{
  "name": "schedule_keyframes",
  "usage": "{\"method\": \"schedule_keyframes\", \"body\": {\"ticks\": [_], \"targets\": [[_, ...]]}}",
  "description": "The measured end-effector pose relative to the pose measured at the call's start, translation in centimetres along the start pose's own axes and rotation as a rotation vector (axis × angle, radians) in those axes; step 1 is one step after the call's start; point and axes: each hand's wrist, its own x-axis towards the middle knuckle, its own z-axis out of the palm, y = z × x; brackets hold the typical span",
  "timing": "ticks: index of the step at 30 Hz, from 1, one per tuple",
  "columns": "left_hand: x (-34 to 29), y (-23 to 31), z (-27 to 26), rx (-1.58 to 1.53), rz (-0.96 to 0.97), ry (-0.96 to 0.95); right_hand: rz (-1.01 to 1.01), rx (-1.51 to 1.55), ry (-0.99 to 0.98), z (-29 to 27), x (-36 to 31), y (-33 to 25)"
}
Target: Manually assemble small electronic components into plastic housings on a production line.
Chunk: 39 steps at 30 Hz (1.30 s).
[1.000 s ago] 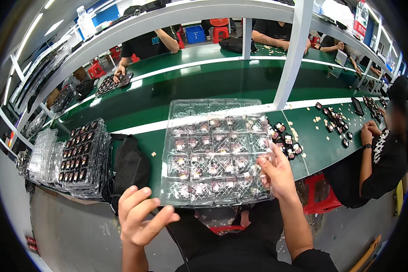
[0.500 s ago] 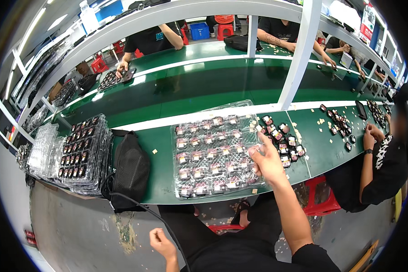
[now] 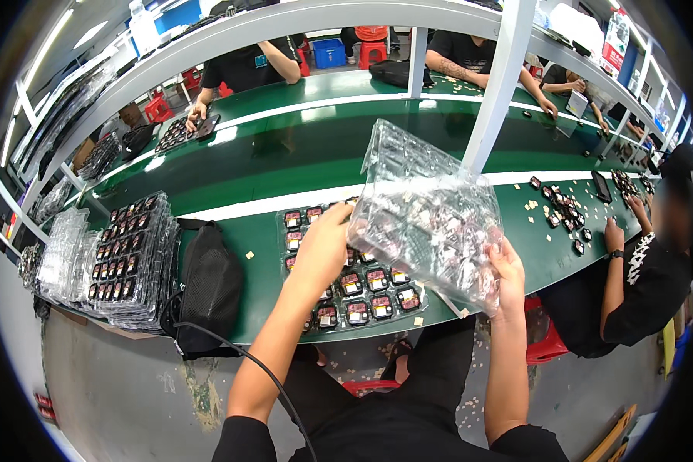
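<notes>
My right hand (image 3: 507, 273) grips the lower right edge of a tilted clear plastic blister tray (image 3: 420, 185), raised at the centre of the frame. My left hand (image 3: 325, 246) reaches to its left edge, and I cannot tell whether those fingers pinch it. Dark and pink shapes show through the plastic; whether they sit inside or behind is unclear.

Below, a filled blister tray (image 3: 422, 292) lies flat near the worktop's front edge, partly under my left forearm; 4 small black cases (image 3: 356, 312) show plainly in its front row. A strip of green worktop (image 3: 263, 262) separates it from 1 black mesh bag (image 3: 214, 258) at centre left. The upper right of my raised tray comes close in the picture to 1 white post (image 3: 503, 92).

The cases carry pink and pale labels too small to read; 1 bottle (image 3: 614, 46) at upper right has a red label. Stacked trays (image 3: 135, 262) stand at left.
</notes>
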Motion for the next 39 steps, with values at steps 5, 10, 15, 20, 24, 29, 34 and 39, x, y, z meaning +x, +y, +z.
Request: {"method": "schedule_keyframes", "body": {"ticks": [5,10,15,20,24,29,34,39], "targets": [[6.7,-7.9,3.2,0.189,-0.051,-0.399,0.071,-0.114,-0.008,-3.1,-2.5,-0.5],[7.4,-10.1,3.3,0.413,0.200,-0.357,0.037,-0.069,-0.057,-4.2,-4.8,-2.3],[6.6,-9.3,4.4,0.423,0.188,-0.232,0.022,-0.113,0.012,-4.8,-5.8,-3.2],[5.8,-10.4,5.3,0.765,0.217,-0.181,0.059,-0.177,-0.012,-1.3,-5.6,-2.9],[6.0,-10.4,5.6,0.749,0.224,-0.184,0.094,-0.212,-0.057,0.1,-4.4,-1.5],[4.0,-12.3,4.2,0.631,0.369,0.121,0.126,-0.204,-0.121,2.4,-3.1,0.3],[-0.9,-8.0,-0.4,-0.288,-0.199,0.330,0.087,-0.340,-0.085,1.8,-2.4,0.8],[-10.1,-4.8,-4.6,-0.748,-0.419,0.434,0.170,-0.471,-0.153,4.9,-1.5,2.9]]}}
